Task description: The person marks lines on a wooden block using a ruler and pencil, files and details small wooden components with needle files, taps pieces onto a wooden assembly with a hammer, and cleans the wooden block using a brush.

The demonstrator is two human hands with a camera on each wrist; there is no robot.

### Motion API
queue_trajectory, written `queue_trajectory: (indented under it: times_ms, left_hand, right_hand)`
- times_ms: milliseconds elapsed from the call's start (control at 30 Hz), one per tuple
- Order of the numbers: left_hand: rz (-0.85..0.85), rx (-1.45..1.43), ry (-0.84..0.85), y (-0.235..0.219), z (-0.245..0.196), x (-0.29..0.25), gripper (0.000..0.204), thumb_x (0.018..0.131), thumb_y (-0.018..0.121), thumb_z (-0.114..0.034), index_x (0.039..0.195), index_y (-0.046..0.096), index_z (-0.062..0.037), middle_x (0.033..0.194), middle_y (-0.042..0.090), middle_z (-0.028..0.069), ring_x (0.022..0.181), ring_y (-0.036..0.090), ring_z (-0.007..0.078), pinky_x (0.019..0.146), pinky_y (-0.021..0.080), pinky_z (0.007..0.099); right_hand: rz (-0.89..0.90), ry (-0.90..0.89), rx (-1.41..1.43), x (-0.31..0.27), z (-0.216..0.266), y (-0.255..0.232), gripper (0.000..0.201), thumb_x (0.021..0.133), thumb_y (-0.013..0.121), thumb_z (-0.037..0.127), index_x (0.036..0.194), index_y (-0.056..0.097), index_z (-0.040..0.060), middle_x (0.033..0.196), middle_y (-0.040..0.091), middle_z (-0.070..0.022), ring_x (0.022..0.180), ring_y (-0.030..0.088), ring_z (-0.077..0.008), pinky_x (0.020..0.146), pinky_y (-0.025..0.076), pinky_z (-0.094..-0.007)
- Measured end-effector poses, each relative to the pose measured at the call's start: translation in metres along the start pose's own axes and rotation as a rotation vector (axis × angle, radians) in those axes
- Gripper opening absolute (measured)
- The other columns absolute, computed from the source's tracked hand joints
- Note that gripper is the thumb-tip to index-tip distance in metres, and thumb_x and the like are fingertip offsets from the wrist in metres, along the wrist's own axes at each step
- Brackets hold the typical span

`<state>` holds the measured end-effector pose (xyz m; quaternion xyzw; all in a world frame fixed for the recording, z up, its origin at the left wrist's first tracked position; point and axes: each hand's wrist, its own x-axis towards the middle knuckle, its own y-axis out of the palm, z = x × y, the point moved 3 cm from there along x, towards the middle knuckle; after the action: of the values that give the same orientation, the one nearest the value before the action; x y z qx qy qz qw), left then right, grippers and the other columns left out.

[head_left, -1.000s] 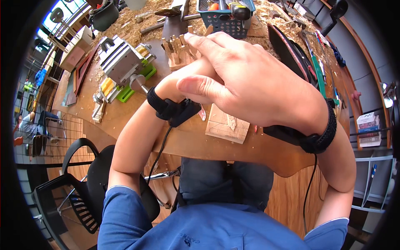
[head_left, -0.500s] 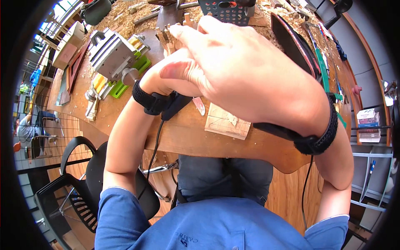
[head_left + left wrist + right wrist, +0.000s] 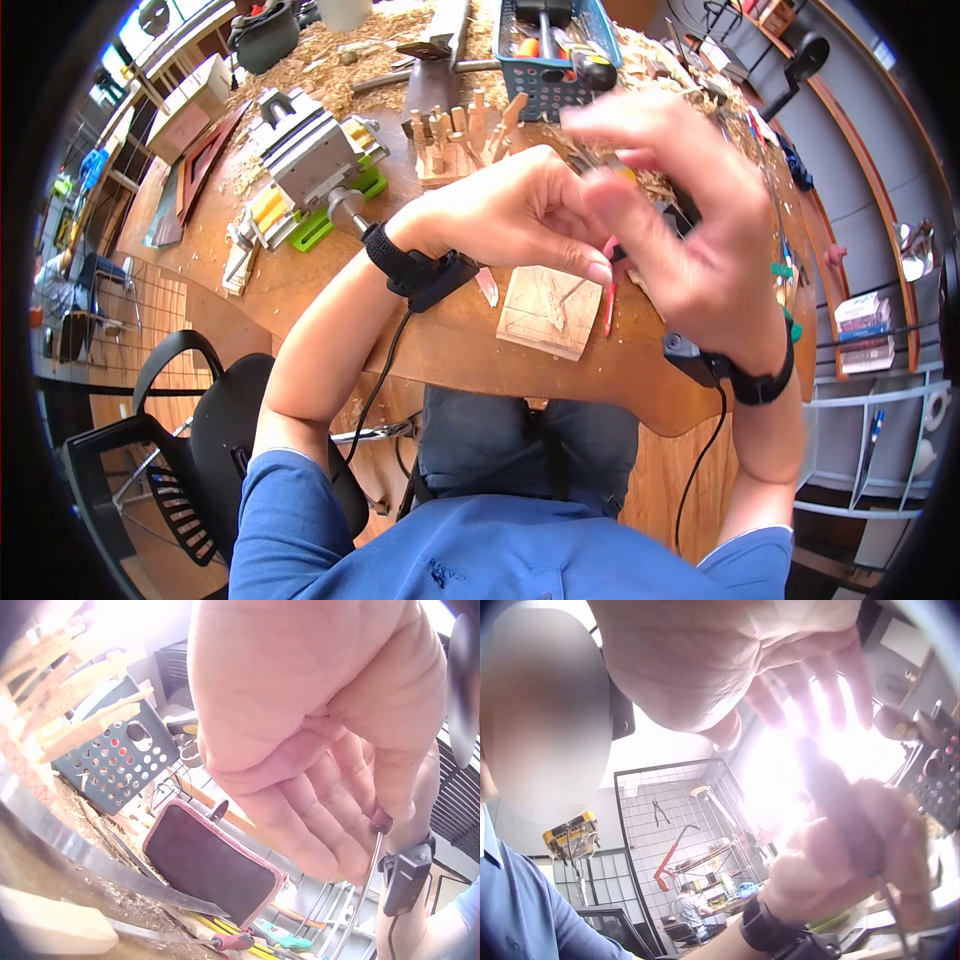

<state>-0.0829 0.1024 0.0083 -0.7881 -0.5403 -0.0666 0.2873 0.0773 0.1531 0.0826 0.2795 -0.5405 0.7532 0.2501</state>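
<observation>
My left hand (image 3: pixel 510 215) grips a tool with a dark red handle (image 3: pixel 844 814) and a thin metal shaft (image 3: pixel 360 900). Most of that handle is hidden by the fingers in the head view; the shaft slants below the thumb, over a square wooden board (image 3: pixel 530 325) with carved lines and a few shavings on it. To the right of it, my right hand (image 3: pixel 680 210) is raised and blurred, its fingers loosely extended in the right wrist view and holding nothing. A red pencil-like stick (image 3: pixel 609 308) lies right of the board.
A grey vise (image 3: pixel 315 150) with green parts stands left. Behind the hands are a block of wooden pegs (image 3: pixel 440 165), a blue basket (image 3: pixel 540 95) of tools and many shavings. A dark pink-edged case (image 3: pixel 210 859) is at the right side. A black chair (image 3: pixel 215 440) stands by the table.
The right hand, earlier laid across the left hand, has lifted off and moved right. The left hand and the tool's shaft now show. The head view has also shifted.
</observation>
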Motion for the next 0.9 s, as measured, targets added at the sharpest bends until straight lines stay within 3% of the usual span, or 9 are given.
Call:
queue_trajectory:
  times_ms: [67, 267, 400, 467, 567, 600, 667, 833, 900]
  left_hand:
    - [-0.008, -0.001, -0.129, 0.000, 0.004, -0.002, 0.031, 0.090, 0.086, -0.020, 0.110, 0.077, 0.0020, 0.090, 0.079, 0.0049, 0.084, 0.068, 0.0053, 0.077, 0.058, 0.0265]
    - [-0.046, -0.146, -0.258, 0.004, 0.004, 0.001, 0.035, 0.090, 0.085, -0.017, 0.117, 0.074, 0.0032, 0.092, 0.079, 0.0054, 0.086, 0.066, 0.0047, 0.077, 0.057, 0.0268]
    - [-0.115, -0.220, -0.344, 0.002, 0.008, 0.002, 0.032, 0.094, 0.080, -0.012, 0.121, 0.071, 0.0044, 0.103, 0.079, 0.0096, 0.096, 0.071, 0.0077, 0.087, 0.058, 0.0257]
    - [-0.167, -0.202, -0.274, -0.002, 0.009, 0.002, 0.030, 0.104, 0.069, -0.020, 0.119, 0.071, 0.0056, 0.104, 0.079, 0.0128, 0.098, 0.072, 0.0116, 0.090, 0.058, 0.0280]
    - [-0.417, -0.174, -0.144, -0.020, 0.004, 0.000, 0.061, 0.114, 0.036, -0.043, 0.112, 0.071, 0.0069, 0.103, 0.078, 0.0197, 0.103, 0.075, 0.0273, 0.100, 0.055, 0.0384]
    - [-0.449, -0.227, -0.127, -0.028, 0.002, -0.002, 0.060, 0.113, 0.037, -0.043, 0.113, 0.070, 0.0076, 0.112, 0.075, 0.0235, 0.108, 0.074, 0.0320, 0.102, 0.053, 0.0417]
    - [-0.471, -0.301, 0.138, -0.033, 0.000, -0.006, 0.058, 0.109, 0.043, -0.042, 0.116, 0.069, 0.0097, 0.121, 0.071, 0.0265, 0.117, 0.069, 0.0350, 0.104, 0.052, 0.0437]
    - [-0.467, -0.208, 0.093, -0.026, -0.003, -0.005, 0.046, 0.088, 0.078, -0.009, 0.127, 0.067, 0.0106, 0.133, 0.065, 0.0253, 0.126, 0.062, 0.0293, 0.111, 0.047, 0.0424]
    - [-0.446, -0.122, 0.190, -0.026, 0.003, -0.003, 0.044, 0.089, 0.077, -0.003, 0.129, 0.067, 0.0095, 0.130, 0.066, 0.0255, 0.125, 0.063, 0.0297, 0.112, 0.047, 0.0449]
  right_hand:
    - [0.100, -0.035, -0.106, -0.009, 0.007, -0.004, 0.023, 0.089, 0.078, 0.009, 0.111, 0.075, 0.0022, 0.108, 0.071, -0.0144, 0.098, 0.069, -0.0298, 0.083, 0.055, -0.0359]
    - [0.058, 0.178, 0.019, -0.033, -0.011, 0.003, 0.020, 0.083, 0.080, 0.004, 0.103, 0.074, 0.0034, 0.095, 0.067, -0.0129, 0.078, 0.068, -0.0251, 0.069, 0.055, -0.0341]
    - [-0.002, 0.399, 0.230, -0.048, -0.034, 0.004, 0.013, 0.092, 0.078, 0.004, 0.102, 0.071, -0.0018, 0.085, 0.071, -0.0065, 0.067, 0.065, -0.0099, 0.066, 0.052, -0.0229]
    - [-0.130, 0.661, 0.547, -0.059, -0.052, 0.003, 0.012, 0.099, 0.072, 0.008, 0.104, 0.068, -0.0026, 0.089, 0.075, -0.0078, 0.071, 0.065, -0.0070, 0.065, 0.052, -0.0216]
    - [-0.260, 0.699, 0.635, -0.068, -0.078, -0.002, 0.018, 0.105, 0.066, 0.018, 0.105, 0.067, 0.0005, 0.090, 0.078, -0.0111, 0.069, 0.064, -0.0056, 0.063, 0.051, -0.0206]
    - [-0.323, 0.717, 0.669, -0.069, -0.083, -0.002, 0.020, 0.106, 0.065, 0.021, 0.104, 0.067, 0.0010, 0.091, 0.078, -0.0123, 0.067, 0.064, -0.0064, 0.062, 0.052, -0.0211]
    - [-0.432, 0.782, 0.765, -0.076, -0.092, -0.001, 0.024, 0.107, 0.064, 0.025, 0.103, 0.067, 0.0017, 0.092, 0.078, -0.0149, 0.064, 0.066, -0.0089, 0.060, 0.052, -0.0222]
    - [-0.636, 0.830, 0.871, -0.083, -0.095, 0.008, 0.027, 0.106, 0.064, 0.026, 0.099, 0.066, 0.0008, 0.091, 0.076, -0.0162, 0.062, 0.069, -0.0146, 0.057, 0.056, -0.0257]
    - [-0.683, 0.824, 0.847, -0.084, -0.091, 0.010, 0.027, 0.107, 0.064, 0.027, 0.098, 0.065, 0.0008, 0.091, 0.076, -0.0165, 0.062, 0.069, -0.0148, 0.056, 0.056, -0.0256]
